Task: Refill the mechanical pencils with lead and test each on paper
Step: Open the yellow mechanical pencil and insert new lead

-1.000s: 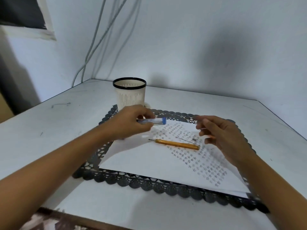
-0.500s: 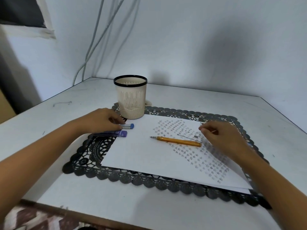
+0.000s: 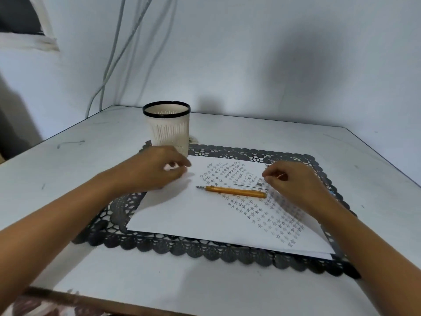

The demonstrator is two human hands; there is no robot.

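An orange mechanical pencil (image 3: 234, 192) lies on the white paper (image 3: 193, 215), tip pointing left. Just behind it lie a thin lead stick (image 3: 248, 187) and a tiny grey cap (image 3: 259, 184). My right hand (image 3: 291, 183) hovers at the pencil's right end with its fingers curled and the fingertips close to the cap. Whether it pinches anything is unclear. My left hand (image 3: 152, 172) is over the paper's far left corner, fingers loosely curled and holding nothing I can see. The lead tubes are hidden from view.
A cream pen cup with a black rim (image 3: 167, 128) stands just behind my left hand. The paper, covered in small pencil marks, lies on a dark lace placemat (image 3: 205, 249) on a white table (image 3: 68, 179). Cables hang down the wall behind.
My left hand set the blue-capped lead tube down on the mat by a purple one, then moved right over the paper corner. My right hand lowered toward the cap and lead and curled its fingers.
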